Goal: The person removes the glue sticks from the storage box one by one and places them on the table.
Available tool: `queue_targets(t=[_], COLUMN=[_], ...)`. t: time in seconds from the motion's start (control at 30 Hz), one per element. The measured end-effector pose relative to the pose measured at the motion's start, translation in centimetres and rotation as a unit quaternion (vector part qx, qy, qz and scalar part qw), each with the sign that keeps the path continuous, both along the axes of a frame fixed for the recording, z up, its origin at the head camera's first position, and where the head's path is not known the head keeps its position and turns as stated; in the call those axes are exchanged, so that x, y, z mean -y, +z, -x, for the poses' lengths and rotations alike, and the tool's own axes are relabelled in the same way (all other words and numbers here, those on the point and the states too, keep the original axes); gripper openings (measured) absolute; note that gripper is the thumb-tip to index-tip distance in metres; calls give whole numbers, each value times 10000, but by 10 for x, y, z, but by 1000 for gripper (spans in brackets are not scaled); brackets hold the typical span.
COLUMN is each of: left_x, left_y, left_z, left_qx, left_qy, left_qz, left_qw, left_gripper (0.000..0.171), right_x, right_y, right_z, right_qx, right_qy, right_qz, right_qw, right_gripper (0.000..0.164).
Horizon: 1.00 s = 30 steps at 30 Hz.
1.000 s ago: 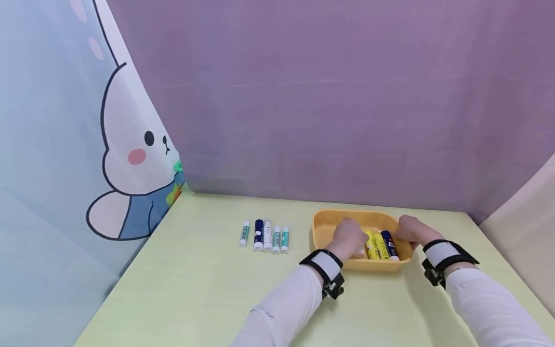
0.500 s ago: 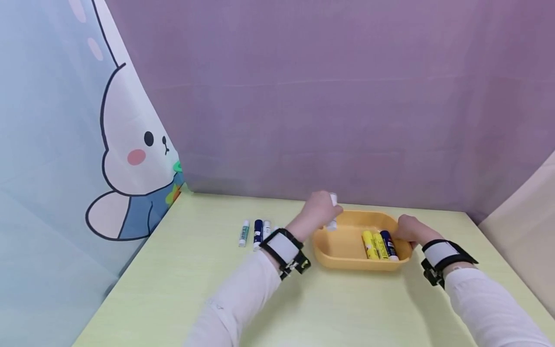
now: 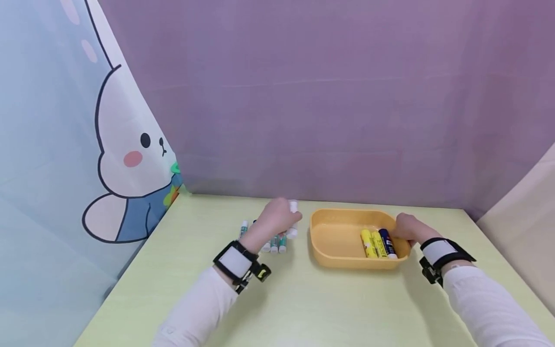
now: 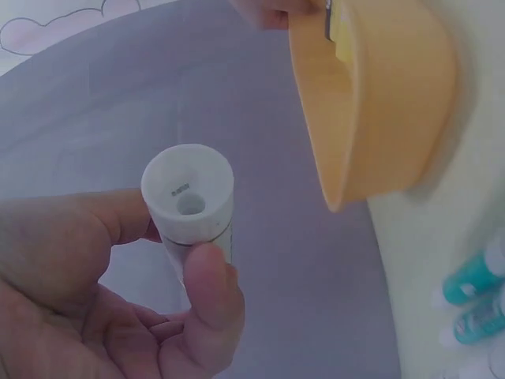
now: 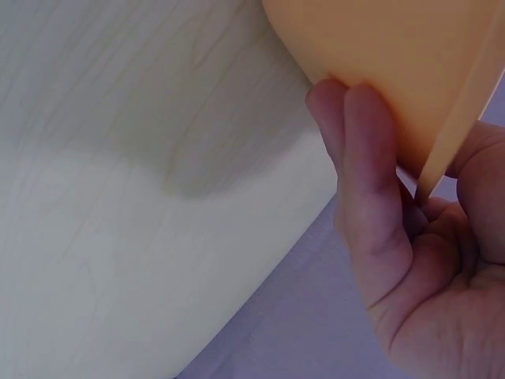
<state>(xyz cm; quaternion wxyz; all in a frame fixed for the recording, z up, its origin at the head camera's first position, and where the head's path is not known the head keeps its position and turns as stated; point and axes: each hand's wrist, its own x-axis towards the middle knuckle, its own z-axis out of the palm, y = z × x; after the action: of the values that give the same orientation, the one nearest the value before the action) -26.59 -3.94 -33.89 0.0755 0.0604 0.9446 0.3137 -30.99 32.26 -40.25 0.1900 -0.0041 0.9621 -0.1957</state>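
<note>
My left hand (image 3: 274,218) pinches a white glue stick (image 4: 189,193) between thumb and fingers, above the table and just right of a row of glue sticks. In the left wrist view the stick's hollow end faces the camera. At the right, my right hand (image 3: 409,227) grips the rim of an orange-yellow plastic basket (image 3: 334,239), thumb inside and fingers against the outer wall in the right wrist view. Two yellow glue sticks (image 3: 369,244) and a navy one (image 3: 388,243) lie together in the basket's right part.
Several glue sticks lie side by side on the pale green table (image 3: 329,308), among them teal-and-white ones (image 3: 274,243); my left hand and wrist partly cover them. A purple curtain (image 3: 303,106) hangs behind the table's far edge, with a rabbit-print cloth (image 3: 117,164) at the left.
My left hand has lifted the white glue stick out of the basket and carried it left, over beside the row. My right hand stays on the basket rim.
</note>
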Motion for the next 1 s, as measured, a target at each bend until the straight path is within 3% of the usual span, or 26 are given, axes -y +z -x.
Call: queue_targets(t=[0.13,0.27,0.43,0.67,0.83,1.0], left_x=[16,24,30,34,34,32], left_y=[-12,-26,-45,-71,-82,-86], left_z=[-10,-21,-30,-39,-45,-48], left_qx=[21,203,372,819,924,967], left_qy=[70,-62,-293,-299,-354,-351], left_qz=[168,268,378,193,160,163], left_qw=[9998,9994,9982,9960,9950,9946], left_gripper=[30,41,27,25,26,26], right_x=[2,3,3,0,-1,-1], right_y=[0,0,0,-1,-2,-3], right_z=[0,-1,0,1,2,3], right_qx=[-6,37,68,12,21,13], right_qy=[-9,-18,-43,-17,-25,-39], right_qz=[-22,-4,10,-51,-36,-8], right_qw=[10000,10000,10000,10000,10000,10000], right_gripper=[21,22,21,26,25,24])
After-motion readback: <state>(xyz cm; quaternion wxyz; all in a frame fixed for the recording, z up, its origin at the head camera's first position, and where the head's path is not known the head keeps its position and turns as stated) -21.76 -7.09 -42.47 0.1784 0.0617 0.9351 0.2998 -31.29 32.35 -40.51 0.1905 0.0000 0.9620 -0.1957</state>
